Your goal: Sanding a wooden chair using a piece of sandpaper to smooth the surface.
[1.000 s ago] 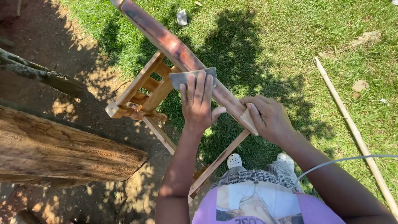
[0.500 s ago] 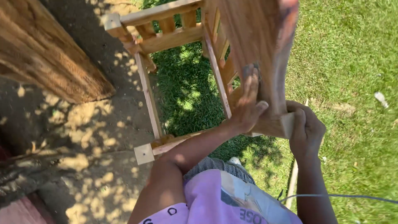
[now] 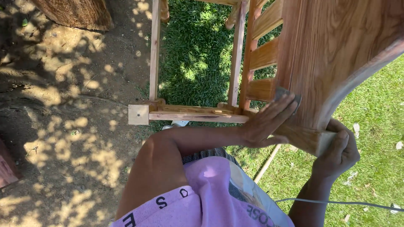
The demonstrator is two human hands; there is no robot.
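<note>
A pole [image 3: 267, 163] lies on grass [image 3: 370, 126] beneath the chair [image 3: 320, 54].

Smooth, warm-toned wooden chair frame [image 3: 252, 63] with visible grain; a grey, matt sheet of sandpaper [image 3: 287, 96] pressed against its broad board.

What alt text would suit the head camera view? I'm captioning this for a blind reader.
A person's left hand presses a grey sanding sheet against the broad board of an unfinished wooden chair, while the right hand grips the board's end. The slatted frame stands over grass and shaded dirt.
</note>
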